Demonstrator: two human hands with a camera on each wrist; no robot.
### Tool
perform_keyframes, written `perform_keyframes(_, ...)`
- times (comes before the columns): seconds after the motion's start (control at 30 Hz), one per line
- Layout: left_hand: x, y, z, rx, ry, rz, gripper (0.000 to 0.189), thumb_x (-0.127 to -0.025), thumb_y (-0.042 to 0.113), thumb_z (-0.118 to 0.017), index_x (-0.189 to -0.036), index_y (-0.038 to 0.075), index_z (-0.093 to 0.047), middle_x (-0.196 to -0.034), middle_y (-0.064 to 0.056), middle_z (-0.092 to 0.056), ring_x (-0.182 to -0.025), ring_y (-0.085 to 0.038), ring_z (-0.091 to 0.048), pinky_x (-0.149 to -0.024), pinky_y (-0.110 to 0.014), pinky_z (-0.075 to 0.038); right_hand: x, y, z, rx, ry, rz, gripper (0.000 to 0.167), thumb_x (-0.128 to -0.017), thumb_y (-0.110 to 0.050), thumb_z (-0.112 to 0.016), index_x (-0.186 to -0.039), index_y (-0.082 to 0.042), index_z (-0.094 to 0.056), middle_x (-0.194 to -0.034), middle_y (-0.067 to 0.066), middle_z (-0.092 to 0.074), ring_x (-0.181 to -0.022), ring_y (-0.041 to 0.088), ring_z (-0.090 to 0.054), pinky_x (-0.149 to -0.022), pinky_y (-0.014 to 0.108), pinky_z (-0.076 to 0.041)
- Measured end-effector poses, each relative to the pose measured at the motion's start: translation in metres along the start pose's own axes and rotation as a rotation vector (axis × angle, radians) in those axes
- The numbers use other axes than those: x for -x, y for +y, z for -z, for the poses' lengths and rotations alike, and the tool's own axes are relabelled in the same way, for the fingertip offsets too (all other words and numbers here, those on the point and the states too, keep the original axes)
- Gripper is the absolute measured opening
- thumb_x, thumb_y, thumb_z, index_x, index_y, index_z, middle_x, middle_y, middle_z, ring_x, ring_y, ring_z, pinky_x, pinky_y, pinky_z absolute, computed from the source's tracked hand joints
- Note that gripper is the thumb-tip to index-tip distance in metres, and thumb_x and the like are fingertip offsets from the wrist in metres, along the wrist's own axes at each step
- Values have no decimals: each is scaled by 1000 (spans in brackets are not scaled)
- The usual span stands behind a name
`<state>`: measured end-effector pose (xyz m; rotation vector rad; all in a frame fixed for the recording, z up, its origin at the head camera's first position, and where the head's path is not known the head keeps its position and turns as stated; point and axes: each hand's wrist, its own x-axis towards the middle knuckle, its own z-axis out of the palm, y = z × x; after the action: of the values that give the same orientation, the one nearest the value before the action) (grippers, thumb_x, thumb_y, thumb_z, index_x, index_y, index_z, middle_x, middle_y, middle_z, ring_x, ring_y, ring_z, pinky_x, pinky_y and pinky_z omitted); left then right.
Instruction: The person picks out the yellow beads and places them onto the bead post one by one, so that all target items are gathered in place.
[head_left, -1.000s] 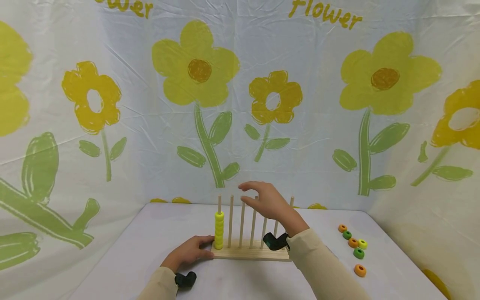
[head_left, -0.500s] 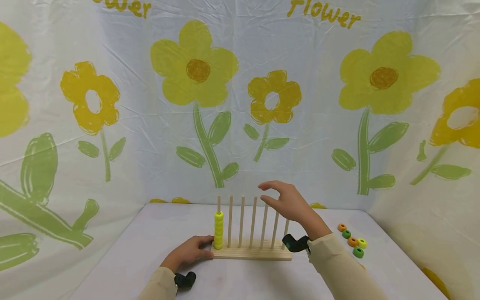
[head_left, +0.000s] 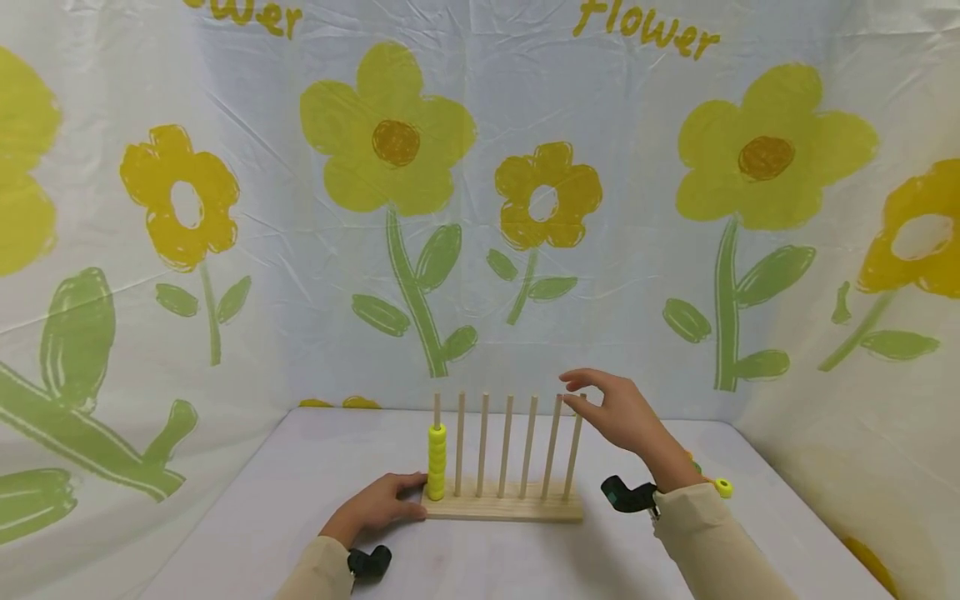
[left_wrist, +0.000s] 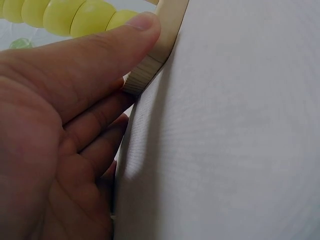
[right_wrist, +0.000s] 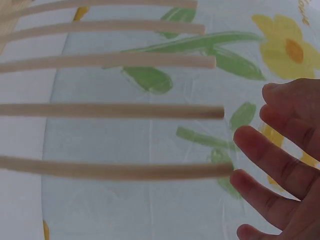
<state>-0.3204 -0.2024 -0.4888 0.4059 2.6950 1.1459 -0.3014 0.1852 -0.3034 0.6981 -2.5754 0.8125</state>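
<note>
A wooden bead rack [head_left: 502, 508] with a row of upright pegs stands on the table. Its leftmost peg carries a stack of yellow beads [head_left: 437, 462]; the other pegs are bare. My left hand [head_left: 377, 504] grips the left end of the base. In the left wrist view the thumb [left_wrist: 135, 37] lies over that end, close to the lowest bead, with the fingers on its far side. Over the right end of the rack hovers my right hand [head_left: 626, 412], holding nothing. Its spread fingers [right_wrist: 275, 160] are near the tips of the pegs [right_wrist: 125, 111] in the right wrist view.
Loose beads lie on the right of the table [head_left: 300, 500]; a yellow bead [head_left: 723, 487] shows, the others mostly hidden behind the right forearm. A cloth with printed flowers [head_left: 393, 137] hangs behind and at both sides.
My right hand has moved to the right along the tops of the pegs, from the middle ones to the rightmost. The left hand and the rack stay in place.
</note>
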Motion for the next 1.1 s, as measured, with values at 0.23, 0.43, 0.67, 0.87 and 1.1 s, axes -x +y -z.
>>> perform_keyframes(0.23,1,-1,0,-16,5,-24,71,-78,44,-77,-139,16,-54,-146,-13,-49,-138,-43,-38,-109,-66,-28,12,20,7,11,31,-40,31,-95,-26,-63,-125,-19,-63,-118,5,-68,-113,31,-61,-89,53,-51)
perform_keyframes(0.43,1,-1,1,-16,6,-28,72,-78,45,-77,-139,16,-54,-146,-14,-49,-138,-44,-38,-109,-66,-29,21,41,11,37,50,-69,30,-96,-25,-61,-125,-17,-63,-118,7,-68,-115,34,-59,-89,54,-51)
perform_keyframes(0.67,0,-3,0,-20,4,-27,71,-78,43,-77,-139,15,-54,-145,-12,-51,-137,-41,-41,-110,-64,-30,32,66,14,65,46,-99,31,-96,-24,-61,-125,-12,-62,-121,12,-66,-117,39,-57,-90,58,-49)
perform_keyframes(0.87,1,-2,0,-14,6,-16,71,-78,43,-78,-139,16,-54,-145,-12,-51,-137,-43,-40,-109,-66,-29,42,87,17,108,16,-171,35,-95,-24,-61,-127,-10,-61,-123,17,-64,-117,42,-56,-90,61,-48)
perform_keyframes(1.1,2,-1,0,-5,5,-18,71,-77,43,-78,-139,16,-54,-146,-13,-50,-138,-43,-39,-109,-66,-29,54,107,23,97,-50,-259,41,-95,-27,-61,-131,-7,-56,-126,21,-60,-86,26,-65,-74,44,-56)
